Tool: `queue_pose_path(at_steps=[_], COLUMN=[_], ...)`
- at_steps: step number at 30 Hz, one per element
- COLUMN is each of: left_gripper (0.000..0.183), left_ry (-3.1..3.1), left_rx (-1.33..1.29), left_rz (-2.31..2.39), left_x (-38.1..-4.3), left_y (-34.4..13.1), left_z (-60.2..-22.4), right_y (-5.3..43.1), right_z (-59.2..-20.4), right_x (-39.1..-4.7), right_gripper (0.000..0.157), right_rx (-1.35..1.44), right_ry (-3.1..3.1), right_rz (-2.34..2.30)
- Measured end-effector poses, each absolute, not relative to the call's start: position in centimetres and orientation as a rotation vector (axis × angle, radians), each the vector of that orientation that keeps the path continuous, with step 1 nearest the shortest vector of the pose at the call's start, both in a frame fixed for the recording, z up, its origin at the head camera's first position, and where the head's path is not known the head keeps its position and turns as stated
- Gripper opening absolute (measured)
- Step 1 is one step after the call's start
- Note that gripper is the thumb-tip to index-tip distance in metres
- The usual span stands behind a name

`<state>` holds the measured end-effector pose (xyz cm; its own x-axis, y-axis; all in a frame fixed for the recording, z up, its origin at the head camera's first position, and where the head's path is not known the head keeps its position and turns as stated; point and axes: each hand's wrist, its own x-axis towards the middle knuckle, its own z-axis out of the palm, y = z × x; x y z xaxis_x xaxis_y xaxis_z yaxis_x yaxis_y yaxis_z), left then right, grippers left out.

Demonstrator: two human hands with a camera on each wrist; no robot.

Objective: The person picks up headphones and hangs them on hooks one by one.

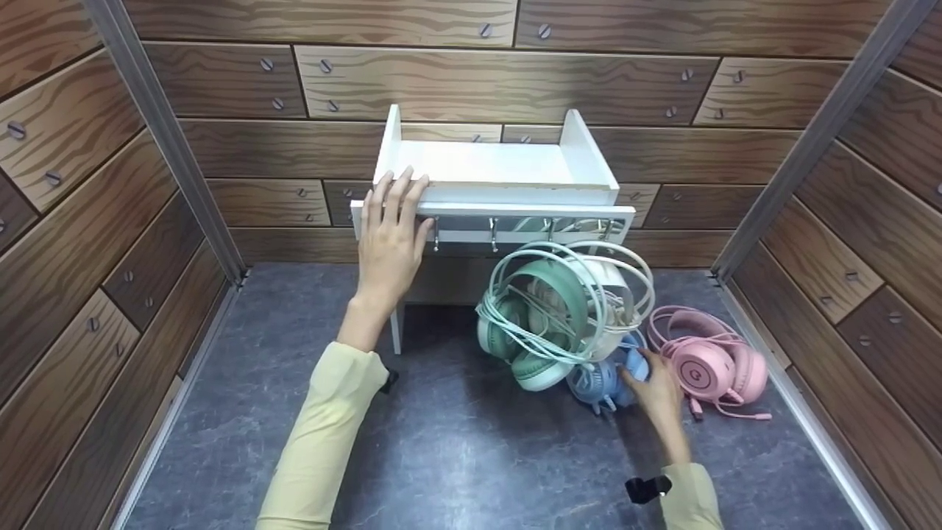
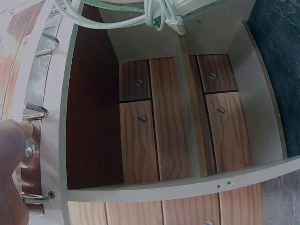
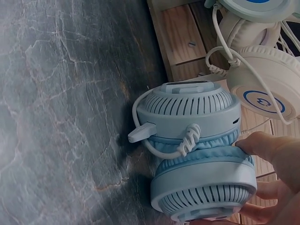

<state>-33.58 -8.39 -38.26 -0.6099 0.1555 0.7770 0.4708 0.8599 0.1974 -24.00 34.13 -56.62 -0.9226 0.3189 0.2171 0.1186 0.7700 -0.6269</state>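
Observation:
My left hand [image 1: 388,254] rests on the front left corner of a white shelf rack [image 1: 486,163], fingers laid straight over its hook rail [image 1: 464,212]. On the right, my right hand [image 1: 659,389] holds blue headphones [image 1: 592,381] low by the floor, thumb and fingers around one ear cup. The right wrist view shows the thumb at the cushion of the blue headphones [image 3: 192,112], with the fingertips partly hidden behind the lower cup. Green headphones [image 1: 565,283] and white headphones [image 1: 609,276] hang from the rail's right hooks, cables coiled, just above the blue pair.
Pink headphones [image 1: 705,368] lie on the dark marbled floor [image 1: 456,456] right of my right hand. Bare metal hooks [image 1: 494,235] line the rail's left half. Wood-patterned walls [image 1: 508,81] with metal corner posts enclose the space.

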Motion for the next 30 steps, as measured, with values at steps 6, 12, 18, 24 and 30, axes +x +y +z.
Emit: queue_pose_path(at_steps=[6, 12, 18, 24, 30], left_gripper=[0.053, 0.053, 0.054, 0.054, 0.054], left_ry=[-2.211, -2.22, -2.213, -2.208, -2.213], left_rx=[-0.452, -0.454, -0.453, -0.45, -0.448], left_rz=[-0.486, -0.504, -0.508, -0.506, -0.499], left_x=[-33.5, -33.4, -33.5, -33.6, -33.6], left_y=[-8.4, -8.4, -8.4, -8.4, -8.4], left_z=[-38.3, -38.2, -38.3, -38.3, -38.3], right_y=[34.1, 34.2, 34.2, 34.0, 33.8], right_z=[-56.8, -56.8, -56.8, -56.8, -56.8], right_x=[-23.7, -23.3, -22.8, -22.3, -21.9], right_gripper=[0.055, 0.057, 0.057, 0.056, 0.056], right_rx=[-0.347, -0.383, -0.385, -0.379, -0.358], right_ry=[-2.653, -2.678, -2.677, -2.655, -2.635], right_rz=[0.913, 0.929, 0.925, 0.923, 0.918])
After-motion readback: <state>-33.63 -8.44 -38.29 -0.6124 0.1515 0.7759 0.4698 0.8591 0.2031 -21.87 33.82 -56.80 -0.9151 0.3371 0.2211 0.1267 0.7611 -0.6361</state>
